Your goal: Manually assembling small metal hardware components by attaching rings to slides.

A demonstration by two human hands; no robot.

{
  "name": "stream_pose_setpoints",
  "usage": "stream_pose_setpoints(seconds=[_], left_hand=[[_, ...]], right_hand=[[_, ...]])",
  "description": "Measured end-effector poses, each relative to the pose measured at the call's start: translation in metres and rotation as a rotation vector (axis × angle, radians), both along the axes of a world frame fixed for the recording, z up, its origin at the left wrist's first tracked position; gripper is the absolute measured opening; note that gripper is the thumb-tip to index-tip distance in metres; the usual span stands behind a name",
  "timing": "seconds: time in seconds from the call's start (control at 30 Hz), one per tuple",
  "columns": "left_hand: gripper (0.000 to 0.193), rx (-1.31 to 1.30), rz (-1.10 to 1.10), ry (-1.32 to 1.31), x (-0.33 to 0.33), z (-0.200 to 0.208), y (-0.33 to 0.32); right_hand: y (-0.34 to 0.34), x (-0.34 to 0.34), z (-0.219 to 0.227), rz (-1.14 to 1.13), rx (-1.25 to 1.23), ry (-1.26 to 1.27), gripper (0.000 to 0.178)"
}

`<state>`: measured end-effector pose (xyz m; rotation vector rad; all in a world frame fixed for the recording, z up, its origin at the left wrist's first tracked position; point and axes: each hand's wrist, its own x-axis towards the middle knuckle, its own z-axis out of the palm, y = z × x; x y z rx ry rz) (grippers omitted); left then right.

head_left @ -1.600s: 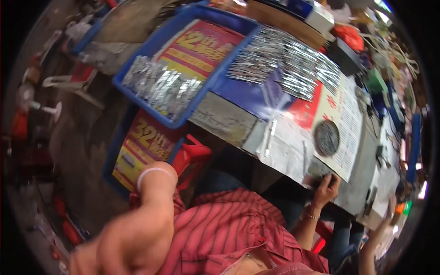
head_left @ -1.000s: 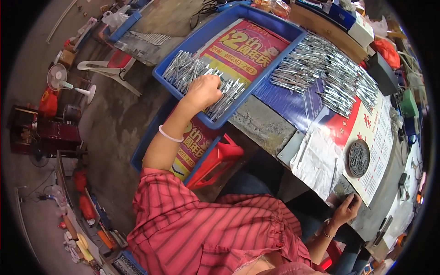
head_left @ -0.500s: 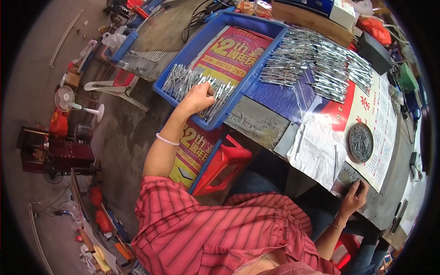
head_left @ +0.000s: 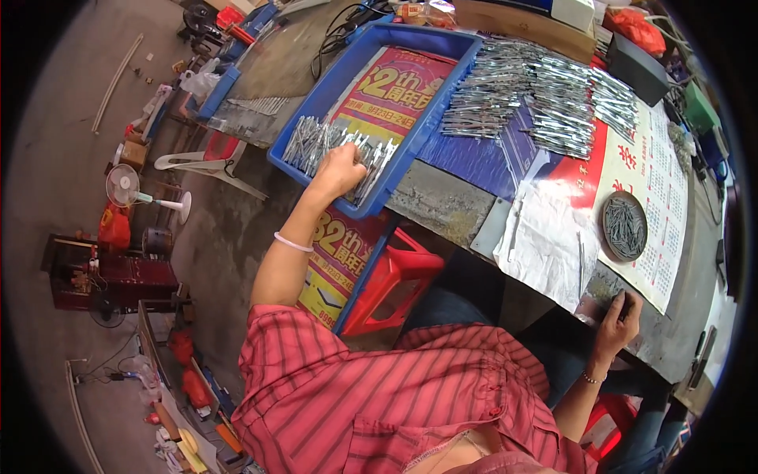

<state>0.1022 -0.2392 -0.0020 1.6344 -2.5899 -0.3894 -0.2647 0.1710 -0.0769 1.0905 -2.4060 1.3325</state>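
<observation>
The left hand has reached metal rods in the blue tray; whether it or the right hand grips anything is unclear. A fan stands beyond the grey table; a lettered poster lines the tray.

The left hand hides its own fingertips and some metal rods beneath, so its grip cannot be told. Whether the right hand pinches anything at the bench edge is unclear. The upper tray partly covers the lower tray. The top edge cuts off a white box; the dark pieces are too small to identify.
</observation>
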Motion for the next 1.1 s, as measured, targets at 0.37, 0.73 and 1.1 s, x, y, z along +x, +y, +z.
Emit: stream_pose_setpoints(seconds=[0.37, 0.73, 1.1], left_hand=[[0.02, -0.188, 0.007, 0.776, -0.01, 0.03, 0.05], [0.022, 0.864, -0.199, 1.105, -0.099, 0.01, 0.222], [0.016, 1.058, -0.178, 1.128, -0.134, -0.008, 0.259]], right_hand=[[-0.009, -0.018, 0.046, 0.09, 0.083, -0.18, 0.006], [-0.086, -0.092, 0.056, 0.198, 0.687, 0.13, 0.015], [-0.091, -0.103, 0.043, 0.206, 0.534, 0.143, 0.009]])
